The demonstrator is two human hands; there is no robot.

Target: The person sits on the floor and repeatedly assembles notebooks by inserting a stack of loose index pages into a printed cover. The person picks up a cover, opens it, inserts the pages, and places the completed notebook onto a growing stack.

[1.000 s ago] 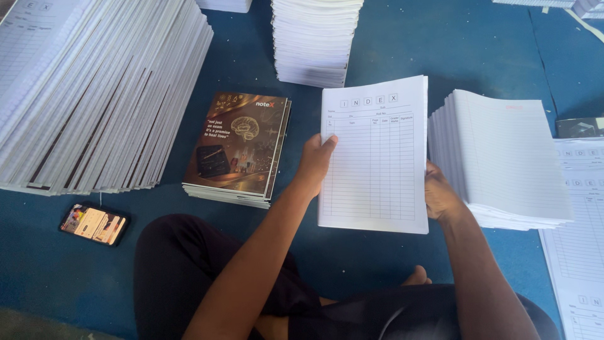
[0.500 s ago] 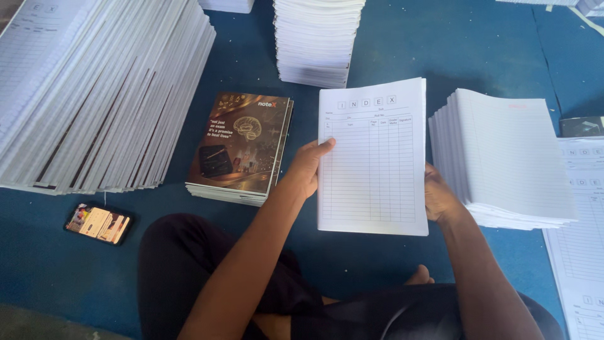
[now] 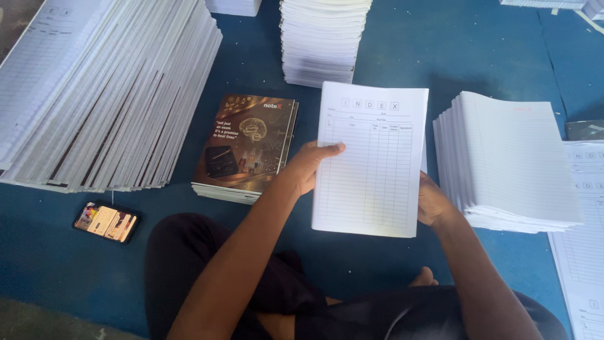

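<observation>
Pad [image 3: 370, 160]: an uncovered sheaf of ruled pages, held up between the covers [image 3: 245, 148] and the right stack [image 3: 516, 164].
Left hand [image 3: 306, 167]: closed on its left edge, thumb on top.
Right hand [image 3: 433, 201]: grips the right edge from behind.
Handling: likely light and floppy; loose leaves may slip, so both side edges suit best.

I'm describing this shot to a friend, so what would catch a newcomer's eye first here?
First, the white ruled sheet bundle at centre, held up by the left hand and right hand. Next, the dark brown covers stacked left of it on the blue floor, and the big slanted paper stack at far left. A lit phone lies at lower left.
</observation>
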